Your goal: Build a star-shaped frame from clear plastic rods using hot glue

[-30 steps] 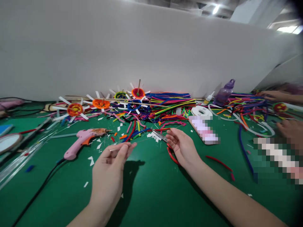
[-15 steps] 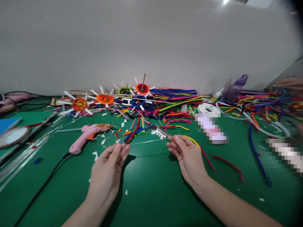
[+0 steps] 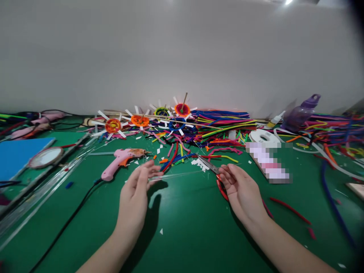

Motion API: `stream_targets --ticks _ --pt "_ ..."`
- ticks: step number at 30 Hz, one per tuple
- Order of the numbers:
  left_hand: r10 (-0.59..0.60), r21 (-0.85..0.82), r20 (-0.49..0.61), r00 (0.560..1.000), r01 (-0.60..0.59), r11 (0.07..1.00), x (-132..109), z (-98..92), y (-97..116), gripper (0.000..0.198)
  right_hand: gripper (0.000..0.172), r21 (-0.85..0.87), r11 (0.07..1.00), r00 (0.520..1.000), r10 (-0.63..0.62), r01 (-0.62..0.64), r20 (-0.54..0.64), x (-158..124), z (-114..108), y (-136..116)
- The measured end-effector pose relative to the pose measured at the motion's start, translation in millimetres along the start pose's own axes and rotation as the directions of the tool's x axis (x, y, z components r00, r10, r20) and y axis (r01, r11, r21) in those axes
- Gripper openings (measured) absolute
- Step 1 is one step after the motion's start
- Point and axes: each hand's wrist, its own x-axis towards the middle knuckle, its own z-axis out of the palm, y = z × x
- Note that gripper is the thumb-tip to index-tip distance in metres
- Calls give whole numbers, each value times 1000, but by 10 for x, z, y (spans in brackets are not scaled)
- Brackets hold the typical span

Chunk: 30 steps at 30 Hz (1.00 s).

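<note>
My left hand is left of centre, its slightly blurred fingers loosely bent around one end of a thin clear strand. The strand crosses the gap to my right hand, whose thumb and fingertips are pinched together at its other end. Beside and partly behind my right fingers lie scissors with red handles, blades pointing up and left over white paper scraps. A pink glue gun rests on the green table, beyond my left hand.
Colourful flower-like wheels with white spokes stand at the back. Bundled pipe cleaners, a white tape roll and a purple bottle are to the right. Clear plastic wrap, a blue sheet and the black cord lie left.
The view has turned slightly left. My left fingers have loosened and spread from a tight pinch. My right hand has shifted off the scissors, so more of their red handles shows.
</note>
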Motion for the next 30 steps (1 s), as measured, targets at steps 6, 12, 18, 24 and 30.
stream_targets --ticks 6,12,18,24,30 --pt "369 866 137 919 -292 406 436 -574 337 43 19 10 1000 1000 -3 3 8 50 -9 -20" --pt "199 960 213 956 -168 -224 748 -1036 311 44 21 -8 998 998 55 -55 -2 77 -46 21" --pt "56 950 192 980 -171 -261 920 -1065 243 44 21 -28 998 998 63 -63 -9 89 -58 44" --pt "84 942 198 977 -166 -291 1089 -1072 304 47 21 -47 997 998 62 -62 -1 82 -35 52" --pt "141 944 179 974 -129 -305 1279 -1081 253 51 21 -51 997 998 60 -61 -5 97 -39 54"
